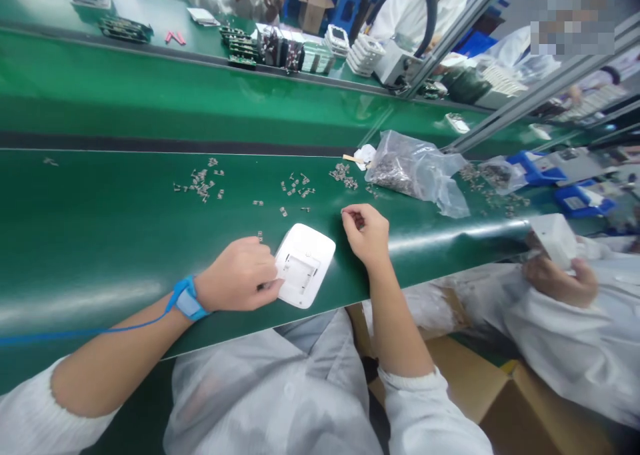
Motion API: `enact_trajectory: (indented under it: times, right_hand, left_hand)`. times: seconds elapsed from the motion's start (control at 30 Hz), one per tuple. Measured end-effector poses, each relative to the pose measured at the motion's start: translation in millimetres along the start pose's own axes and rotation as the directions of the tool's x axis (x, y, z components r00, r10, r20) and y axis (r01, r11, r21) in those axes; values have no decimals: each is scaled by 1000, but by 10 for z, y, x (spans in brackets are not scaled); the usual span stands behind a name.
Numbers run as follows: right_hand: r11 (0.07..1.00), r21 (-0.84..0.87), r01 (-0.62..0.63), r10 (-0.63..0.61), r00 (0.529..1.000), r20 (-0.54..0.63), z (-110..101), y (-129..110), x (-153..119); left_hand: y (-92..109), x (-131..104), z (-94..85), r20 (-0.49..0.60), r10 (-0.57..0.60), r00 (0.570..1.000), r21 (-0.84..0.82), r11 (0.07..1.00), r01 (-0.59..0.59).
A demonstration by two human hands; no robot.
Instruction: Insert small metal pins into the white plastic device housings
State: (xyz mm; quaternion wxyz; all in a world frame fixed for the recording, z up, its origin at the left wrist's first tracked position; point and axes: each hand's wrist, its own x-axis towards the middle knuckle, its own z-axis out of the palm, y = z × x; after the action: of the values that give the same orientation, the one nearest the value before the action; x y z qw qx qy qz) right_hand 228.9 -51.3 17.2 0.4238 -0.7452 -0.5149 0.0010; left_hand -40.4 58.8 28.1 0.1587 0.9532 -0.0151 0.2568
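A white plastic housing (325, 245) with rounded corners and a rectangular recess lies in front of me on the green work surface. My left hand (239, 275), wearing a blue wrist strap (189, 299), is closed at its left edge, thumb and fingertips against the rim. Just right of the housing, apart from it, my right hand (367, 233) has thumb and forefinger pinched together; anything between them is too small to make out. Small metal clips (299, 187) lie scattered beyond the housing, with another pile (200, 185) farther left and one (343, 175) beyond my right hand.
A clear plastic bag (417, 168) of small metal parts lies at the back right. Blue bins (537, 168) stand farther right, near a co-worker's hand (560, 278) holding a white case (554, 240). Circuit boards (240, 45) and white housings (365, 55) line the raised green ledge (175, 88).
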Motion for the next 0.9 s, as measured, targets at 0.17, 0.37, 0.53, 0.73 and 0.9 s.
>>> enact_trajectory:
  times: [0.17, 0.37, 0.53, 0.73, 0.9]
  right_hand:
    - [805, 524, -277, 420, 890, -175, 34, -361, -341]
    - [631, 699, -335, 620, 760, -196, 91, -766, -827]
    - [908, 371, -196, 314, 904, -290, 59, -953, -1072]
    - [993, 112, 31, 2, 957, -290, 29, -868, -1130]
    - [987, 82, 135, -115, 971, -210, -30, -768, -1203]
  left_hand:
    - [-19, 94, -33, -82, -274, 958, 28, 961, 277]
    - [-31, 172, -42, 128, -389, 912, 62, 921, 384]
    - [179, 165, 31, 100, -511, 854, 152, 856, 494]
    - [998, 47, 196, -24, -599, 800, 167, 787, 594]
    - [1092, 116, 21, -222, -451, 864, 152, 860, 488]
